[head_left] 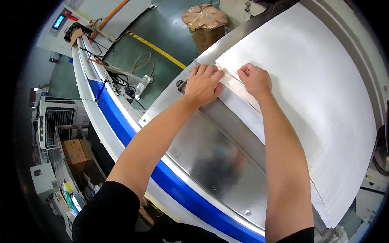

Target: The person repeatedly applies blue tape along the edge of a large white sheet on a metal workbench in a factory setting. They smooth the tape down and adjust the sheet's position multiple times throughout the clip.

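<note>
A broad white sheet [308, 81], paper or cloth I cannot tell, covers the right side of a metal machine bed. Its near edge is uneven and shows layers. At the upper left corner of that edge my left hand [204, 86] rests with bent fingers over the metal, thumb and forefinger closed around the margin of the sheet. Just to the right, my right hand [256, 80] is curled above the sheet, its thumb and fingertips pinched together. What lies in that pinch is too small to make out. A strip of white material [243, 109] runs below the layered edge.
A shiny metal plate [202, 150] lies before me, bordered by a blue and white rail [170, 178]. Beyond stands a taped brown carton [204, 24]. A machine with a lit screen [58, 22] is far left; a cart with cardboard boxes [75, 152] is below it.
</note>
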### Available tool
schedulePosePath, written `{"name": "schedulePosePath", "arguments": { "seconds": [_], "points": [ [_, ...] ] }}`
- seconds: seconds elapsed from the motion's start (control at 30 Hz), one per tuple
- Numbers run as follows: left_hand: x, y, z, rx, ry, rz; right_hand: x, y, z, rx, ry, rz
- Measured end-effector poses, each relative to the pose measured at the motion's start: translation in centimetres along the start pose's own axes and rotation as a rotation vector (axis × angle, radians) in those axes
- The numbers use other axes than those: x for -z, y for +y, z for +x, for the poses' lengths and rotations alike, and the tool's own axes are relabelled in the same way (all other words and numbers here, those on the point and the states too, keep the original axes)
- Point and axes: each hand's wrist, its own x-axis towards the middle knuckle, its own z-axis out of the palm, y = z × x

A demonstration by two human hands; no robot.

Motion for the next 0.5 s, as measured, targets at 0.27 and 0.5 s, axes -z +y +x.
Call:
{"name": "schedulePosePath", "arguments": {
  "seconds": [0.27,0.5],
  "points": [
    [1.9,1.0,0.5,-0.172,-0.092,0.053,1.8,0.3,-6.6,0.123,0.029,0.129],
    [3.4,-1.3,1.3,-0.315,-0.394,0.167,7.5,10.5,-24.3,-0.346,0.208,-0.366]
  ]
}}
